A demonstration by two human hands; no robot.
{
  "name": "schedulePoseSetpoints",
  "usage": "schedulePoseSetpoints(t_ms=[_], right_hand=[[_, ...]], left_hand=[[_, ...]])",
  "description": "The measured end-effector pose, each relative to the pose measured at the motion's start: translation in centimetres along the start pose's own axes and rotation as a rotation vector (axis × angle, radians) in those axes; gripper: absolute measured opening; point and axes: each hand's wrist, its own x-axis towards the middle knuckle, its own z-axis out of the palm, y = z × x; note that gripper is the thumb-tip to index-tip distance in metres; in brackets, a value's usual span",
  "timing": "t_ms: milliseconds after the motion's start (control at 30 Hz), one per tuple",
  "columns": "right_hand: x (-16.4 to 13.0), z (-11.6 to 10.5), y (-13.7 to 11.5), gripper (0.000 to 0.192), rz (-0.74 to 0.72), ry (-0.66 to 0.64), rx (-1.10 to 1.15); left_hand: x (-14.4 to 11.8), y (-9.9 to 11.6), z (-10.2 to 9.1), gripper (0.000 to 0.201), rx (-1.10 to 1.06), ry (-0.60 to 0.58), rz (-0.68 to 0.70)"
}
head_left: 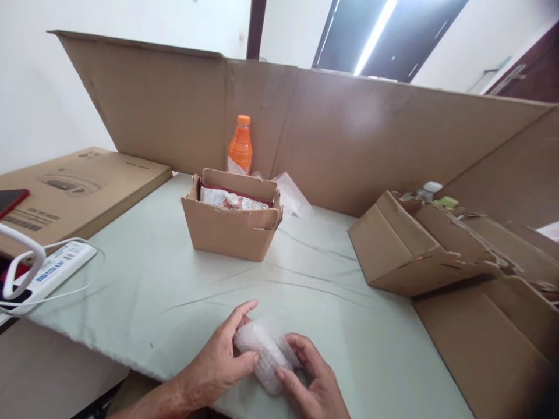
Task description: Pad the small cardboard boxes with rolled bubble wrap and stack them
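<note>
Bubble wrap (266,356) is wound round a small thing, with both hands clamped on it. Left hand (218,364) and right hand (317,381) look busy wrapping; next, press the loose end flat.

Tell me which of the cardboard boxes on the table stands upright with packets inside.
The small open box in front of the orange bottle. The box on the right lies tipped over, and the printed one on the left lies flat and closed.

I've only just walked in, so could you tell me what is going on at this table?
A person holds a small bubble-wrapped bundle between the left hand and the right hand, low over the pale green table cover. Behind it stands an open cardboard box with packets inside, and an orange bottle.
</note>
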Motion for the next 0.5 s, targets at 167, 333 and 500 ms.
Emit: schedulePoseSetpoints(t_ms=[167,333,500], right_hand=[[1.2,-1.5,0.2,0.025,-0.082,-0.08,-0.193],[4.1,-4.3,-2.6,0.023,-0.216,0.107,-0.369],[9.0,-7.4,-9.7,0.017,-0.413,0.317,-0.507]], left_hand=[[1.0,2.1,-2.6,0.071,0.296,0.118,0.353],[5.2,7.9,-10.1,0.07,0.748,0.812,0.935],[9.2,9.2,-14.7,0.069,0.92,1.031,0.995]])
